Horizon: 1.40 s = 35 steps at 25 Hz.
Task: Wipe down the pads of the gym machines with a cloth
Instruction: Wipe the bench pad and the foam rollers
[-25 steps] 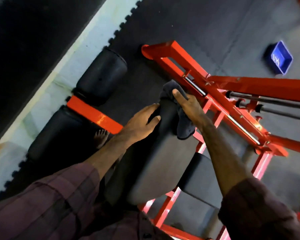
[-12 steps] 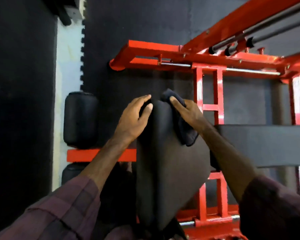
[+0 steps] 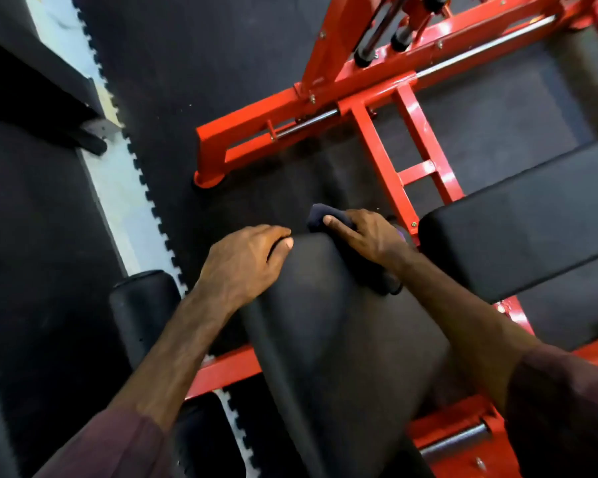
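Seen from above: a red steel machine frame [image 3: 328, 94] stands on dark rubber floor matting [image 3: 173, 63]. In the centre is a large black upholstered pad [image 3: 328, 326], firm-looking and smooth, with a second black pad [image 3: 518, 236] to its right. The left hand [image 3: 242, 263] grips the centre pad's top left corner, fingers curled over the edge, likely steadying it. The right hand [image 3: 366, 236] presses a small dark cloth [image 3: 325, 215] flat against the pad's top right edge, fingers straight and slightly spread. The cloth looks soft, light and limp, bunching beyond the fingertips and trailing under the palm; it is best held flat beneath the palm.
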Tool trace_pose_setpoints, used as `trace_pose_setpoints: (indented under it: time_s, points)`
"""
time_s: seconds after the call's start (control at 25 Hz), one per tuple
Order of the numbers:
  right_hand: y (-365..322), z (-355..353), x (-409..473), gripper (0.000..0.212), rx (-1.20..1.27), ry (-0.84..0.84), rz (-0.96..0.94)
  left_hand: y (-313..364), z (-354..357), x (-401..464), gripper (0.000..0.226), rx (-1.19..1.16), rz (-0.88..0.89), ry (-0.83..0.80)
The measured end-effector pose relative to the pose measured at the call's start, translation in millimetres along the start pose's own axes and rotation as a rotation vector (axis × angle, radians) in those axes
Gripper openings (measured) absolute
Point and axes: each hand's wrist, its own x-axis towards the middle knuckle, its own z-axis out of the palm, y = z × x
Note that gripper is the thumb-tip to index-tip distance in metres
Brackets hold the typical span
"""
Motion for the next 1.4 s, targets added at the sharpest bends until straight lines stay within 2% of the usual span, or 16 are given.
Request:
trace_pose_setpoints:
  time_s: [0.12, 0.24, 0.36, 0.48, 0.56, 0.76, 0.92, 1.04, 1.24, 1.4]
  points:
    - [28, -2, 3, 0.064, -0.003, 0.008, -0.031, 23, -2, 24, 0.045, 0.180, 0.033, -0.151]
    - [59, -6, 3, 0.055, -0.009, 0.094, -0.037, 46, 14, 47, 0.050, 0.241, 0.108, -0.246]
    - [101, -3, -3, 0.057, 0.020, 0.157, 0.072, 72, 37, 70, 0.055, 0.275, 0.136, -0.329]
    - [126, 7, -13, 0.056, 0.231, 0.182, 0.243, 94, 59, 89, 0.057, 0.331, 0.164, -0.380]
    - [136, 16, -28, 0.053, 0.338, 0.226, 0.293, 106, 72, 97, 0.058, 0.353, 0.161, -0.407]
    - [147, 43, -76, 0.056, 0.409, 0.348, 0.231, 119, 89, 99, 0.065, 0.401, 0.148, -0.408]
    - [154, 65, -147, 0.052, 0.423, 0.388, 0.306, 114, 93, 93, 0.079, 0.420, 0.181, -0.395]
    - [160, 76, -165, 0.052, 0.410, 0.422, 0.386, 120, 97, 93, 0.073, 0.433, 0.185, -0.386]
    - [140, 63, -105, 0.059, 0.383, 0.426, 0.350, 117, 108, 100, 0.072, 0.425, 0.243, -0.348]
    - [136, 81, -163, 0.056, 0.415, 0.493, 0.494, 115, 101, 100, 0.066, 0.401, 0.247, -0.375]
